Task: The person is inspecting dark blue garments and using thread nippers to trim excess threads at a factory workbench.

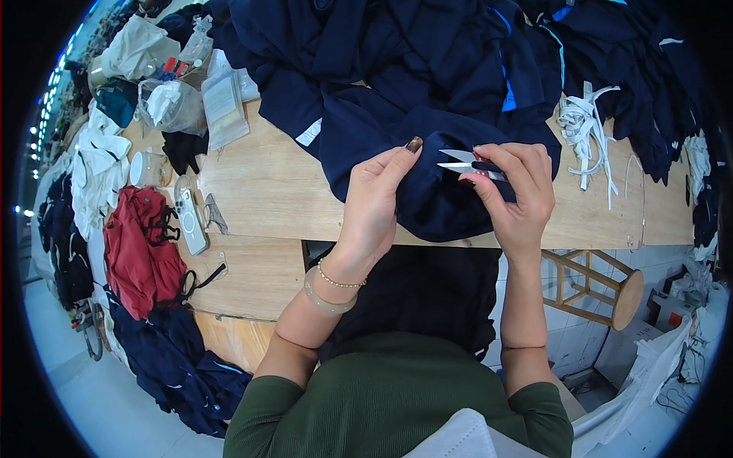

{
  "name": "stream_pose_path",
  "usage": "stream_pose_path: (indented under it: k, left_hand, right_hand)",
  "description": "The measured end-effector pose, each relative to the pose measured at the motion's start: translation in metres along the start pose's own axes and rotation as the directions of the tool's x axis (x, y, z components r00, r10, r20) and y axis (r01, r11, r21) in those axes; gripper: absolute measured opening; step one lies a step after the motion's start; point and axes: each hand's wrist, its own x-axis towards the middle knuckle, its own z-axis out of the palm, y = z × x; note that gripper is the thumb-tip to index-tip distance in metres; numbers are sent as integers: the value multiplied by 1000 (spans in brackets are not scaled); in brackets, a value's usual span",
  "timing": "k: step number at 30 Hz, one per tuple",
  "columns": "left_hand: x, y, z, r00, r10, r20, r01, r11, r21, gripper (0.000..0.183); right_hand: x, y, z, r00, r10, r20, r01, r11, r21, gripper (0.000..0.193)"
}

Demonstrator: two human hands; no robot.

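Observation:
A navy blue garment point(435, 210) lies bunched in front of me, part of it hanging over the table's near edge. My left hand point(376, 187) is closed at its left side, with the thumb on top and the cloth pinched; most of the fingers are turned under and hidden. In my right hand point(521, 183) is a small pair of thread snips point(456, 162), held between thumb and fingers. Their two silver blades stand apart and point left, just over the navy cloth and a short way from my left thumb.
More navy garments point(366, 61) are heaped at the back. White strips point(586, 126) lie to the right. Leftward on the wooden table point(259, 202) are a phone point(191, 217), a red cloth bag point(143, 252) and plastic bags point(172, 107). A wooden stool point(626, 299) lies sideways at lower right.

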Motion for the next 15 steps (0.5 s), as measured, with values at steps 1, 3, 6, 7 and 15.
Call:
stream_pose_path:
  k: [1,3,6,7,15]
  left_hand:
    - [0,0,0,1000,-1,-12,1,1000,18,22]
    - [-1,-1,0,1000,-2,-22,2,999,35,22]
    - [-2,-3,-1,1000,15,-3,-15,999,49,22]
    - [-2,-4,-2,1000,30,6,-30,998,54,22]
    - [2,-5,-5,1000,-6,-10,6,1000,17,22]
  right_hand:
    - [1,-1,1,1000,-8,-5,8,1000,-8,31]
    - [2,-1,3,1000,-21,-15,20,1000,-11,31]
    - [2,-1,2,999,-33,-23,32,999,-35,28]
    - [1,-1,2,999,-33,-22,31,998,-57,27]
    - [14,-22,8,964,247,96,-264,930,254,37]
